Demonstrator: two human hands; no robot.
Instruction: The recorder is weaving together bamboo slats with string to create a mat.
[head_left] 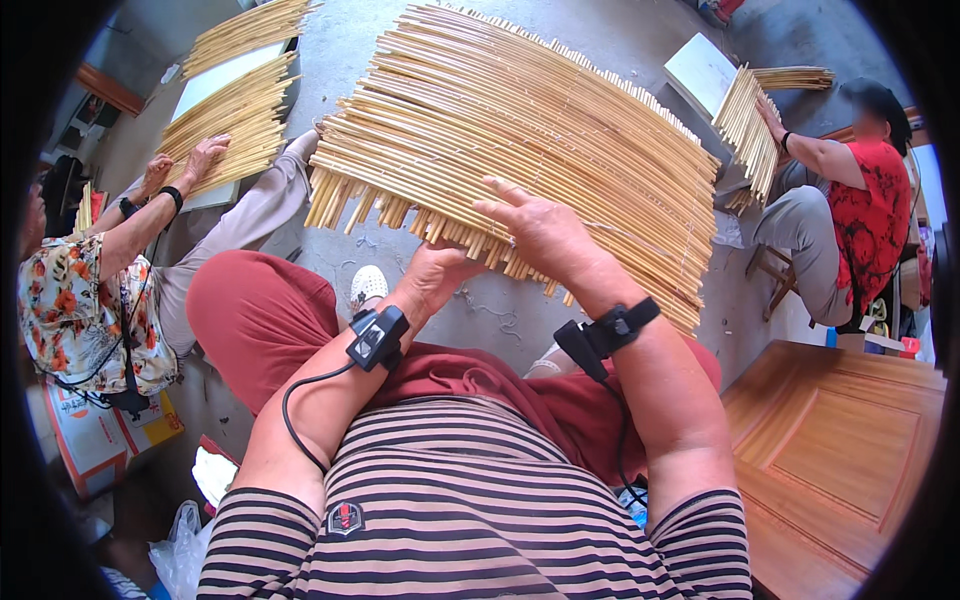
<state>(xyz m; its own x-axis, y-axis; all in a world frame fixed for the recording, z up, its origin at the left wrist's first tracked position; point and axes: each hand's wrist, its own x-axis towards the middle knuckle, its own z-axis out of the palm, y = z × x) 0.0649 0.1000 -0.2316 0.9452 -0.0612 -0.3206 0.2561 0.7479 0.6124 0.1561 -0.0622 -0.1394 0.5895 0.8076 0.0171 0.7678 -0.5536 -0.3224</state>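
A wide mat of thin straw-coloured reed sticks (520,130), bound by fine pale threads, lies in front of my knees. At its near edge, a lower layer of stick ends (410,215) pokes out unevenly. My right hand (548,232) is over this near edge, its index and middle fingers stretched out across the sticks; nothing shows in its grasp. My left hand (438,276) is up against the underside of the same edge, a little left of the right one. Its fingers are mostly hidden by the stick ends. Each of my wrists wears a black strapped device with a cable.
To the left, a person in a flowered top (100,310) handles another reed mat (232,125). At the right, a person in red (868,215) has a hand on a smaller mat (750,125). A wooden panel (840,440) stands near right; loose threads (500,318) lie on the floor.
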